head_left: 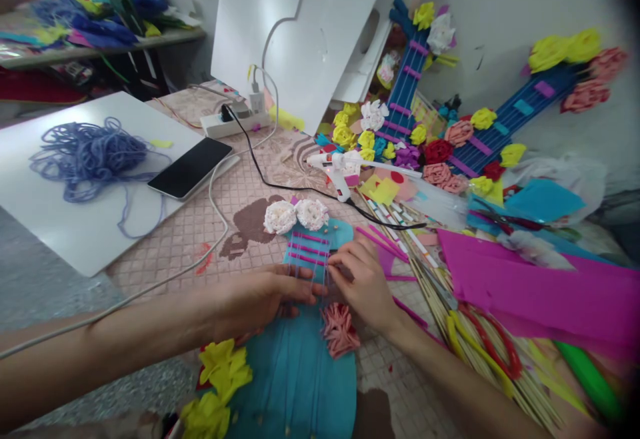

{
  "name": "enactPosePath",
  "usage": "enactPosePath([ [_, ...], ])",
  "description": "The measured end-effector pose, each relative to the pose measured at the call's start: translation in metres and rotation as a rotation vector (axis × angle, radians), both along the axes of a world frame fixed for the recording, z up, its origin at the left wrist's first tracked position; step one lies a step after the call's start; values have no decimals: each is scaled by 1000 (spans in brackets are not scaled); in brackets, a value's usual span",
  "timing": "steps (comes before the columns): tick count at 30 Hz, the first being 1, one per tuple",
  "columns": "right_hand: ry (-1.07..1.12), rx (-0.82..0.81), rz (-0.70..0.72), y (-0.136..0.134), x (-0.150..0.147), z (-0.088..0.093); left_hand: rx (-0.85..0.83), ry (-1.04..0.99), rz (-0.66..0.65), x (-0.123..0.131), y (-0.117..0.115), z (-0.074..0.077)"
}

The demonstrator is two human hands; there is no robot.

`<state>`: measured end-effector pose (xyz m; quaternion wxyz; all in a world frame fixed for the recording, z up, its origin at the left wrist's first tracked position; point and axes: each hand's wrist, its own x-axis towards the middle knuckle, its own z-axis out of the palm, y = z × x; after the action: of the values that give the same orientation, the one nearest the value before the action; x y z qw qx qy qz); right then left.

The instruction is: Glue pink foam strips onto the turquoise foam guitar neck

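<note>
A blue craft guitar [290, 372] lies in front of me, with purple yarn strings [313, 272] along its neck and pink strips [307, 247] across it. My left hand [280, 289] reaches over the neck from the left, fingers stretched out among the strings. My right hand [363, 282] is pinched at the neck's right edge, on what looks like an outer yarn string. White paper flowers [296, 216] sit at the guitar's head. A salmon crepe flower [341, 330] is on its right side and yellow flowers [225, 372] are on its left.
A white glue gun [335, 171] stands behind the guitar; its black cord crosses the table. Left are a phone [191, 168] and tangled purple yarn [95, 155] on a white board. Scissors [487, 342], wooden sticks and magenta sheets [540, 285] lie right. Two decorated guitars [407, 85] lean behind.
</note>
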<state>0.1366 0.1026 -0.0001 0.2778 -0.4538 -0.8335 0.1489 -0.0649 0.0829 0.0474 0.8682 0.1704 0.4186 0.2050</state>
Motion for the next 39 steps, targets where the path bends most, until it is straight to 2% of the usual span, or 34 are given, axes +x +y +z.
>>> enactPosePath([
  [7, -32, 0, 1, 3, 4, 6, -13, 7, 41, -1, -2, -4],
  [20, -56, 3, 4, 2, 2, 9, 21, -45, 39, -4, -5, -9],
  [25, -63, 10, 0, 4, 2, 7, 91, -47, 84, -2, -10, -13],
  [39, -94, 25, 11, 5, -8, 6, 131, -26, 39, -3, -10, -12],
])
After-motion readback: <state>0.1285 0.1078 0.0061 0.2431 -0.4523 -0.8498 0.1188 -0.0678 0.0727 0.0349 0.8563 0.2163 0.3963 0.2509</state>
